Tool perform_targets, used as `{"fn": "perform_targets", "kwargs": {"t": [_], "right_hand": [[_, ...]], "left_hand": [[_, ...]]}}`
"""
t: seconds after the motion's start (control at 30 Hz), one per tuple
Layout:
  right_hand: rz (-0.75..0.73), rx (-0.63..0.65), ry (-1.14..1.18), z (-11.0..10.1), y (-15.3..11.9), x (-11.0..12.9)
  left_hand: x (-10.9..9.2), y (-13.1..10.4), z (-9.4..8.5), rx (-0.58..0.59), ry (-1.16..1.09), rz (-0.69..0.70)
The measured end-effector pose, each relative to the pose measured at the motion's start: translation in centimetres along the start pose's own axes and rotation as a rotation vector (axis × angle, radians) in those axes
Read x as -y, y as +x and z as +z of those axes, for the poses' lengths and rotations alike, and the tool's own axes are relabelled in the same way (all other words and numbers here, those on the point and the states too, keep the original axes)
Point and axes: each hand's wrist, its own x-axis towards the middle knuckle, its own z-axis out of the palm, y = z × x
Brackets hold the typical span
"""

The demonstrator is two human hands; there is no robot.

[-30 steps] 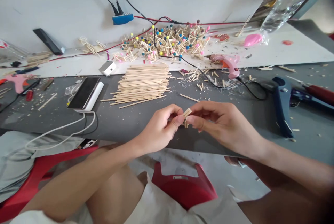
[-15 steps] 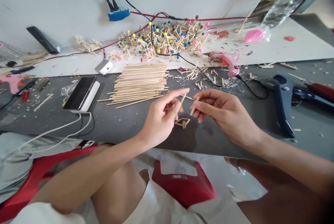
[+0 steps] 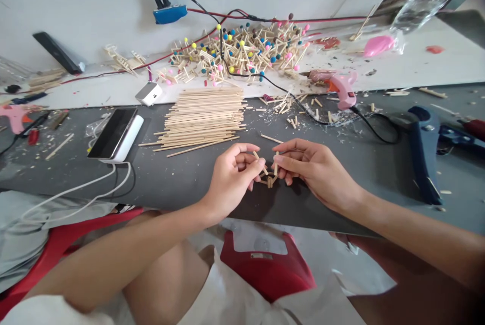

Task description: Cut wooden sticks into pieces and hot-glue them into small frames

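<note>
Between thumb and fingers, my left hand (image 3: 237,176) pinches a short wooden stick (image 3: 260,162) that slants down to the right. My right hand (image 3: 308,163) grips another short wooden stick (image 3: 276,163), held nearly upright. A narrow gap separates the two sticks. Just below them on the dark tabletop lies a small frame of joined stick pieces (image 3: 270,182), partly covered by my fingers. One loose stick (image 3: 271,138) lies behind my hands. A stack of long thin wooden sticks (image 3: 204,118) rests beyond my left hand.
Behind lies a heap of stick pieces with coloured balls (image 3: 246,52). A pink glue gun (image 3: 343,87) trails a black cable among offcuts. Blue-handled cutters (image 3: 424,158) lie at right. A phone on a white block (image 3: 115,135), with a white cable, sits left; another pink glue gun (image 3: 17,115) lies farther left.
Both hands have come down toward the small frame, each keeping its short stick. The right-hand stick has turned more upright, and the left one now slants the other way.
</note>
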Motion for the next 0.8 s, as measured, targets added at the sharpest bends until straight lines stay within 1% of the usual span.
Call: {"fn": "perform_targets", "kwargs": {"t": [0.17, 0.37, 0.6, 0.8], "right_hand": [[0.024, 0.002, -0.028, 0.19, 0.14, 0.24], [0.065, 0.005, -0.066, 0.50, 0.52, 0.43], [0.074, 0.015, -0.086, 0.52, 0.51, 0.38], [0.081, 0.023, -0.099, 0.43, 0.53, 0.30]], "left_hand": [[0.17, -0.13, -0.09, -0.014, -0.020, -0.022], [0.35, -0.59, 0.30, -0.031, -0.085, -0.076], [0.83, -0.75, 0.52, -0.058, -0.119, -0.060], [0.92, -0.56, 0.53, -0.047, -0.107, -0.047]]}}
